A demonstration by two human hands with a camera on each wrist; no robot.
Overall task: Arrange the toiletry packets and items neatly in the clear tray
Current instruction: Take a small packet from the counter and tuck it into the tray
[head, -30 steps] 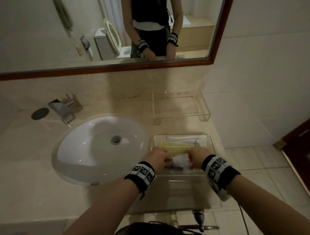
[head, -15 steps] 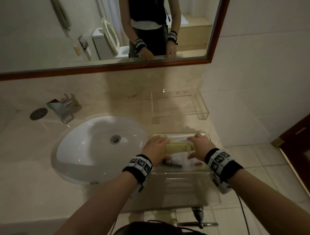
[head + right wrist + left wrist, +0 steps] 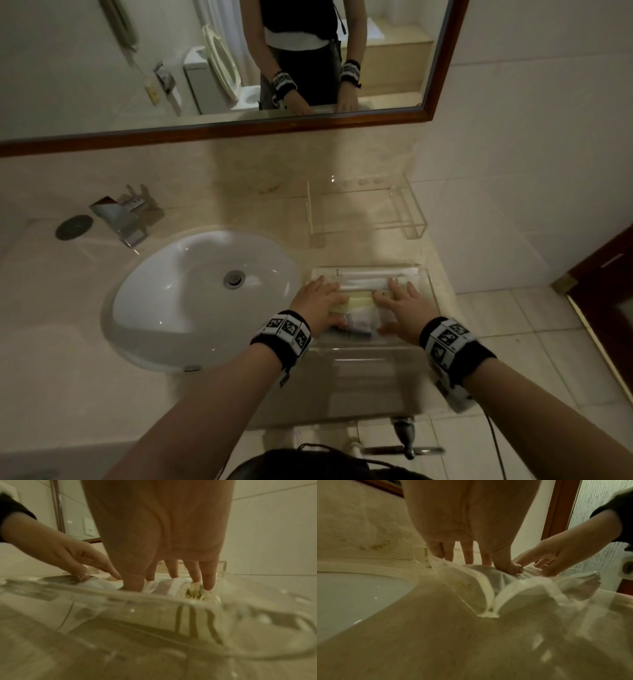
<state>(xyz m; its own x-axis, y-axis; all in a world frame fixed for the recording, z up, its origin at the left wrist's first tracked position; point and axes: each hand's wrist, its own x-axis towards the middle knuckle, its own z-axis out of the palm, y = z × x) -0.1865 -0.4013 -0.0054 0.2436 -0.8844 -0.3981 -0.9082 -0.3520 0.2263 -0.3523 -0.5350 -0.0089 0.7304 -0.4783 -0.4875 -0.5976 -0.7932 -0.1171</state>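
Observation:
A clear tray (image 3: 430, 291) sits on the counter right of the sink, holding white toiletry packets (image 3: 363, 281), a pale yellow packet (image 3: 359, 302) and a small dark-capped item (image 3: 358, 329) at the front. My left hand (image 3: 317, 303) lies flat on the packets at the tray's left side, fingers straight and spread. My right hand (image 3: 402, 308) presses flat on the right side. In the left wrist view the left fingers (image 3: 468, 555) press on a white packet (image 3: 488, 577). In the right wrist view the right fingers (image 3: 208, 577) push down on packets (image 3: 164, 586) behind the tray's clear front wall (image 3: 154, 601).
A second clear tray (image 3: 366, 212) stands against the back wall. The white sink basin (image 3: 198, 298) and chrome tap (image 3: 120, 216) lie to the left. The counter's edge is just right of the tray, with tiled floor (image 3: 513, 325) below. A mirror (image 3: 222, 61) hangs above.
Both hands have slid farther back over the packets and flattened out, fingers now spread on the rear white packets. The head view has shifted slightly.

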